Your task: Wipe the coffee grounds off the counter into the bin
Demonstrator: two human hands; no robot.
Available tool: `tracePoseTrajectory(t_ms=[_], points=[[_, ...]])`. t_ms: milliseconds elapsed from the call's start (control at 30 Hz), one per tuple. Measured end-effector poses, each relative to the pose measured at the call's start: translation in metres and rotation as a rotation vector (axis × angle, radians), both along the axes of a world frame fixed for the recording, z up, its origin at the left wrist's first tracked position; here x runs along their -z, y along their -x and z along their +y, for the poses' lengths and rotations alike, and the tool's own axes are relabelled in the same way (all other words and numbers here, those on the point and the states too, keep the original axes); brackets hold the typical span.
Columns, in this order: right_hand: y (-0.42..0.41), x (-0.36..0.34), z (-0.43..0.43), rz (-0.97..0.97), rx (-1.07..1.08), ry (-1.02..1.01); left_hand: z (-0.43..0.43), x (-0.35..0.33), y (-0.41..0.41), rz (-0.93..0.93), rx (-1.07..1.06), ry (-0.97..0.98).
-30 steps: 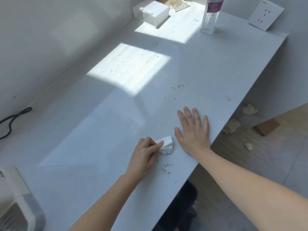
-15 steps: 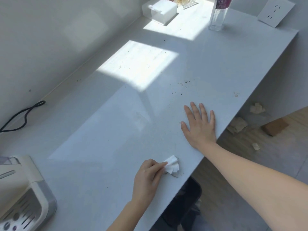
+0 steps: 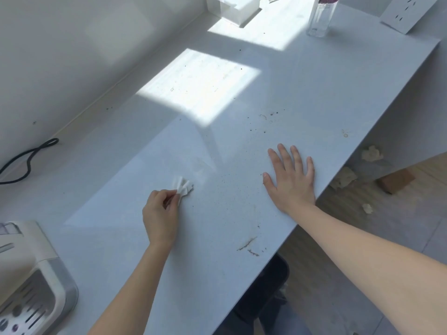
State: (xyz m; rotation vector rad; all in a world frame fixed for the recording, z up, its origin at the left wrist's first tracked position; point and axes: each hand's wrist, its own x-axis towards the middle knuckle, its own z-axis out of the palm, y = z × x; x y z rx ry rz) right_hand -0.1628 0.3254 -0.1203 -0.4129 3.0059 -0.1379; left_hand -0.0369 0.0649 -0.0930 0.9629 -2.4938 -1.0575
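My left hand (image 3: 160, 212) pinches a small folded white tissue (image 3: 183, 185) and holds it on the white counter (image 3: 121, 180). My right hand (image 3: 291, 178) lies flat, fingers spread, near the counter's right edge. Brown coffee grounds (image 3: 248, 246) form smeared streaks close to the front right edge. Fine specks are scattered between my hands, and more specks (image 3: 269, 116) lie farther back. A dark bin (image 3: 271, 281) shows under the counter's edge, mostly hidden.
A white appliance (image 3: 31, 284) sits at the near left, with a black cable (image 3: 26, 158) by the wall. At the back stand a clear bottle (image 3: 320, 16), a white box (image 3: 238, 8) and a socket plate (image 3: 406, 13). Crumpled paper scraps (image 3: 346, 177) and a wooden block (image 3: 396, 181) lie on the floor.
My left hand has carried the tissue from the front edge back and left onto the counter, leaving brown streaks near the edge. My right hand stayed flat.
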Motion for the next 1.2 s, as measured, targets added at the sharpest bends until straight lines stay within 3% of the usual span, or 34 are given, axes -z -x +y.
tracePoseTrajectory(t_ms=[333, 767, 867, 1000, 1200], points=[[0.000, 0.000, 0.000, 0.007, 0.004, 0.019, 0.119, -0.002, -0.028, -0.028, 0.414, 0.055], [-0.002, 0.001, 0.000, -0.003, -0.002, 0.024, 0.154, -0.013, -0.056, -0.026, 0.709, 0.197], [-0.002, -0.001, 0.000, -0.016, -0.005, 0.023, 0.152, -0.013, -0.061, -0.074, 0.651, 0.115], [0.000, -0.001, 0.000, -0.017, -0.004, 0.026, 0.128, -0.012, -0.071, -0.011, 0.320, -0.053], [0.000, 0.001, 0.002, -0.015, -0.011, 0.028, 0.051, -0.008, -0.082, 0.026, -0.033, 0.017]])
